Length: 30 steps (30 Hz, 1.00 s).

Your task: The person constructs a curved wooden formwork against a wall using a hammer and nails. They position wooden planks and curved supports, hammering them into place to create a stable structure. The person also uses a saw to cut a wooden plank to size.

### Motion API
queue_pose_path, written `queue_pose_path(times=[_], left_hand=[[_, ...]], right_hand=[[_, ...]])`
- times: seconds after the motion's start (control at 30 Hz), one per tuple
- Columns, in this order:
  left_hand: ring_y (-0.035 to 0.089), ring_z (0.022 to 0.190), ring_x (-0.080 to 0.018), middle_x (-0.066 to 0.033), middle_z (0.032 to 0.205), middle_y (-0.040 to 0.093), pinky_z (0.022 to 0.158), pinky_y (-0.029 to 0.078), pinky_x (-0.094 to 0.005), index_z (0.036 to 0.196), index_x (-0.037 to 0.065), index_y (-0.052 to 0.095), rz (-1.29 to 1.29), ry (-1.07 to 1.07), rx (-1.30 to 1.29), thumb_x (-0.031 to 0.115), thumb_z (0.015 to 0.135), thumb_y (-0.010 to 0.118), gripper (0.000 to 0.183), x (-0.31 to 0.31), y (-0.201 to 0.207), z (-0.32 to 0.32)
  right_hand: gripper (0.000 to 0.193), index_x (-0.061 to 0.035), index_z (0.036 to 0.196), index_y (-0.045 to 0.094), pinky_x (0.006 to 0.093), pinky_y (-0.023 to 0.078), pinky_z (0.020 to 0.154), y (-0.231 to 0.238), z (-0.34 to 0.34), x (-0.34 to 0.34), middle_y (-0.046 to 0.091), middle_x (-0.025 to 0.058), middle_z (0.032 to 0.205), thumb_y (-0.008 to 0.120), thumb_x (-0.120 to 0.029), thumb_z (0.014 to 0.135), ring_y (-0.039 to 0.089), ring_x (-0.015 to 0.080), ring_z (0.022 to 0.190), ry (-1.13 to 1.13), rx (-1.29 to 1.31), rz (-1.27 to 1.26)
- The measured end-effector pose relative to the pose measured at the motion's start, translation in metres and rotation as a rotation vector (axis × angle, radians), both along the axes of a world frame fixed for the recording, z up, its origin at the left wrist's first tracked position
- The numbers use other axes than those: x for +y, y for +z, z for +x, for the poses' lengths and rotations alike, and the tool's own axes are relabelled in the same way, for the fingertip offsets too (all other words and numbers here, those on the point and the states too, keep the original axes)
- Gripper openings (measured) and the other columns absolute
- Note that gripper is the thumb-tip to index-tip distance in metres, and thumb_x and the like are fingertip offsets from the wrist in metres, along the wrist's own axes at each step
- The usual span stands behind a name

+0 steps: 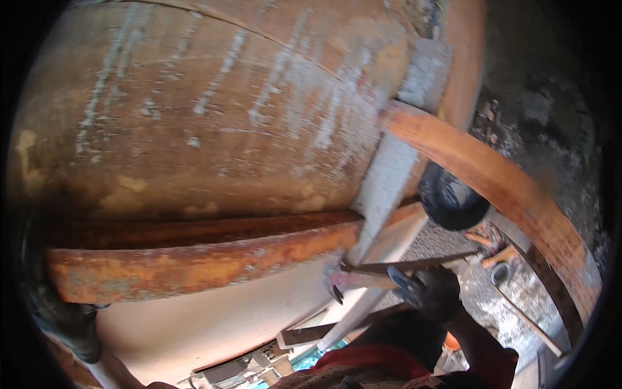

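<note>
A gloved left hand, my left hand, is closed on the left end of a weathered orange wooden beam, with a few fingertips showing beneath it. The dark glove partly hides that end. My right hand, also in a dark glove, is wrapped round the handle of a claw hammer. Its metal head is close to the lower end of a grey wooden batten that crosses the beam; I cannot tell whether they touch. Above the beam stretches a large brown plywood panel streaked with whitish cement.
To the right, another orange beam runs out past a black round bucket. A long-handled tool lies on the debris-strewn ground, near wood scraps. A pale panel is below the held beam.
</note>
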<state>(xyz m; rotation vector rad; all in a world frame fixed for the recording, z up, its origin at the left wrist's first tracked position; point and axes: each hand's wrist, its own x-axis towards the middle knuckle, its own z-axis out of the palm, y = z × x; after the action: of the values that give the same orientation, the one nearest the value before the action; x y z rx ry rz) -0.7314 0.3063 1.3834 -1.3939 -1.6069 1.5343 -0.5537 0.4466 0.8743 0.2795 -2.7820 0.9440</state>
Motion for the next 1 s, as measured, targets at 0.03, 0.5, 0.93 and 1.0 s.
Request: queue_pose_path(times=[0.03,0.5,0.93,1.0], left_hand=[[0.056,0.132,-0.0327,-0.0116,0.132,0.066,0.117,0.041,-0.0558,0.138,0.01,0.061,0.053,-0.005,0.038,0.078,0.092,0.053,0.083,-0.006,-0.006,-0.006],[0.056,0.129,-0.0276,-0.0019,0.121,0.069,0.113,0.034,-0.0545,0.126,0.023,0.074,0.344,-0.049,0.059,0.075,0.085,0.055,0.069,-0.008,-0.036,0.005],[0.05,0.139,-0.0317,-0.0111,0.135,0.063,0.124,0.031,-0.0539,0.134,0.009,0.066,0.315,-0.137,-0.247,0.042,0.073,0.077,0.07,-0.024,-0.016,-0.005],[0.049,0.139,-0.0315,-0.0116,0.135,0.063,0.125,0.03,-0.0524,0.133,0.008,0.067,0.322,-0.143,-0.267,0.04,0.073,0.076,0.068,-0.025,-0.017,-0.006]], right_hand=[[0.06,-0.0293,0.14,0.067,0.0403,0.048,0.058,-0.002,0.008,-0.01,0.057,-0.0018,0.082,0.081,-0.044,0.084,0.059,0.017,0.067,-0.036,-0.012,-0.113],[0.047,-0.0168,0.135,0.072,0.0374,0.047,0.055,-0.019,0.008,-0.026,0.052,0.002,0.074,0.08,-0.026,0.089,0.056,0.0214,0.062,-0.063,0.217,-0.638],[0.056,-0.0231,0.138,0.071,0.0389,0.049,0.054,0.086,-0.042,-0.027,0.057,0.0002,0.074,0.082,-0.036,0.085,0.057,0.022,0.061,-0.218,0.618,-0.057],[0.053,-0.022,0.137,0.072,0.0385,0.051,0.056,0.107,-0.035,-0.034,0.06,0.0008,0.077,0.081,-0.035,0.087,0.059,0.0216,0.063,-0.219,0.625,-0.032]])
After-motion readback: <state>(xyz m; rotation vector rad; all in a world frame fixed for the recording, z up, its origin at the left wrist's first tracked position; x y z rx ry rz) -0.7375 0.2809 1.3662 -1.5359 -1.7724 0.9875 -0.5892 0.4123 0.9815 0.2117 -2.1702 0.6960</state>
